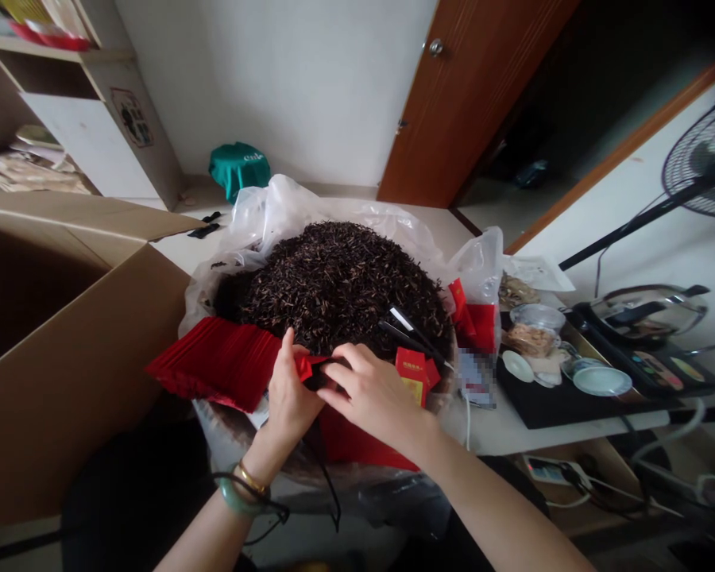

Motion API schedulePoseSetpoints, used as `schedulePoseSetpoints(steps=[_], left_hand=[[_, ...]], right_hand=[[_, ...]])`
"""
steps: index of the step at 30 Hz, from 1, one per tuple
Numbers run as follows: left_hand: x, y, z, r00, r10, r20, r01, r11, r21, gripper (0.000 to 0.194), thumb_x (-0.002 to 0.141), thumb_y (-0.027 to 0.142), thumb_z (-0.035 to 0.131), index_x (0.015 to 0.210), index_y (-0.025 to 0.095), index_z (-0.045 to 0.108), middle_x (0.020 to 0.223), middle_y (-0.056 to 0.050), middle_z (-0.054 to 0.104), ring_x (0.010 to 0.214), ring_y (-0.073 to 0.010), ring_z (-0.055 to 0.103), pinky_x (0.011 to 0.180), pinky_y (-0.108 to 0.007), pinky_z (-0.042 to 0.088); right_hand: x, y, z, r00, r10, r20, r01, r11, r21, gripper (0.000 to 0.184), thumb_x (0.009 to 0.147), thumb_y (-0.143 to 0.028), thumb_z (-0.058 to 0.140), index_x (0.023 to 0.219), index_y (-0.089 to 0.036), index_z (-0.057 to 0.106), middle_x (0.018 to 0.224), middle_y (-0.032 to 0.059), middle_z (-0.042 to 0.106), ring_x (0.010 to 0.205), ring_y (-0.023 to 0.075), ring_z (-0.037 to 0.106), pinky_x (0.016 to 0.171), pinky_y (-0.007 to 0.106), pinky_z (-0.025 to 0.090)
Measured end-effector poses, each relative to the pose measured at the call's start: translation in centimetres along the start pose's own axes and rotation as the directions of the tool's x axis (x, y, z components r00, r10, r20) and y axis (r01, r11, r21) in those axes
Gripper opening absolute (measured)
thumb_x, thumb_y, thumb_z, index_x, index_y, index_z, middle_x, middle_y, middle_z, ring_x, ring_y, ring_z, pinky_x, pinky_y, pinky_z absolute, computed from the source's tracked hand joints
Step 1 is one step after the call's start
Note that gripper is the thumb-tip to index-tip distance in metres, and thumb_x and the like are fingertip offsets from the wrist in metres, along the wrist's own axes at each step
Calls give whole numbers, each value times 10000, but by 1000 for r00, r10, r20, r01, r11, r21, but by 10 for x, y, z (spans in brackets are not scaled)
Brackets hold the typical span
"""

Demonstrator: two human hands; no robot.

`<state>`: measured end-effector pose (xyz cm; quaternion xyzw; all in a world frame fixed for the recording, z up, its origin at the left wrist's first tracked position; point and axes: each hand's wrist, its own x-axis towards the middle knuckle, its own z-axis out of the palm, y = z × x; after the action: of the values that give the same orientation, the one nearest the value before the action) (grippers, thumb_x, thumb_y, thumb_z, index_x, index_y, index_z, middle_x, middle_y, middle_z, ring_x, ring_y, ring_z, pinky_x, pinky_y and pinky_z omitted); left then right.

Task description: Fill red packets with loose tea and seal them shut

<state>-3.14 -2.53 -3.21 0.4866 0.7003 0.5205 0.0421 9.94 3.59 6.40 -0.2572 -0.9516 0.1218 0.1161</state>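
Observation:
A large heap of dark, dried twisted leaves that look like tea (339, 278) fills a basket lined with clear plastic. At its near edge my left hand (289, 393) grips a small red packet (303, 366), thumb pointing up. My right hand (369, 389) meets it from the right, fingers bent together at the packet's dark side; what they pinch is hidden. Left of my hands lies a row of stacked red packets (220, 361). Beside my right hand are small red packets with yellow print (411, 364) and a black tool with a white label (402, 319).
An open cardboard box (83, 342) stands at the left. More red packets (482, 324) lie on the plastic at the right. Further right, a black tray (536, 409) carries cups, bowls and a glass kettle (649, 310). A fan (706, 155) stands beyond. Cords hang below my hands.

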Motion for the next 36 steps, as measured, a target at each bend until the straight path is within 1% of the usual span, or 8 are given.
schedulePoseSetpoints(steps=[5,9,13,17,21,25,33,36], left_hand=[[11,11,-13,974,-36,225,65,990,-123,717,620,325,767,1281,178,530,1042,-105,675,929,-249,633,845,-396,521],[35,15,-28,896,-241,373,377,856,-352,432,687,515,698,919,151,712,862,-79,732,792,-221,664,740,-334,537],[51,22,-33,823,-355,443,555,667,-497,500,621,577,725,834,124,721,734,-61,723,659,-185,649,601,-263,517],[52,29,-28,783,-310,539,587,656,-475,489,609,534,758,872,122,726,768,-70,737,701,-207,665,619,-274,525],[48,30,-19,786,-311,534,579,674,-459,439,701,545,678,811,121,697,703,-47,713,635,-178,646,569,-251,507],[41,29,-14,816,-345,463,568,626,-534,489,661,508,726,967,158,573,815,-31,711,675,-164,668,587,-248,524],[21,2,-24,726,-391,565,678,541,-497,396,587,412,815,741,152,560,601,5,661,478,-116,594,467,-220,481],[26,1,-30,755,-395,523,645,590,-486,426,539,395,841,785,149,596,619,-3,683,537,-138,631,539,-243,517]], right_hand=[[10,17,0,1000,11,30,-15,991,133,188,905,-210,544,821,-162,706,977,74,593,768,136,605,739,278,515],[18,36,0,991,84,-100,-29,888,459,88,836,-190,633,893,-183,699,938,44,638,818,141,627,765,268,510],[23,42,13,921,369,-127,-165,663,730,345,704,-271,746,1028,-197,652,847,19,685,773,155,649,699,271,529],[26,43,19,911,411,11,-247,526,814,270,653,-389,756,809,-179,691,740,21,702,674,164,642,642,283,520],[30,46,18,900,433,40,-276,498,822,285,620,-438,763,658,-173,663,606,-3,657,575,140,591,576,256,478],[33,50,23,874,486,-10,-260,484,835,317,642,-477,737,644,-178,631,527,-30,585,479,109,507,469,224,414],[30,61,26,799,599,-53,-223,377,899,354,660,-525,703,635,-199,569,461,-61,483,371,84,392,347,211,303],[28,61,26,808,587,-52,-207,364,908,363,644,-527,719,637,-194,576,466,-62,491,366,78,393,343,206,295]])
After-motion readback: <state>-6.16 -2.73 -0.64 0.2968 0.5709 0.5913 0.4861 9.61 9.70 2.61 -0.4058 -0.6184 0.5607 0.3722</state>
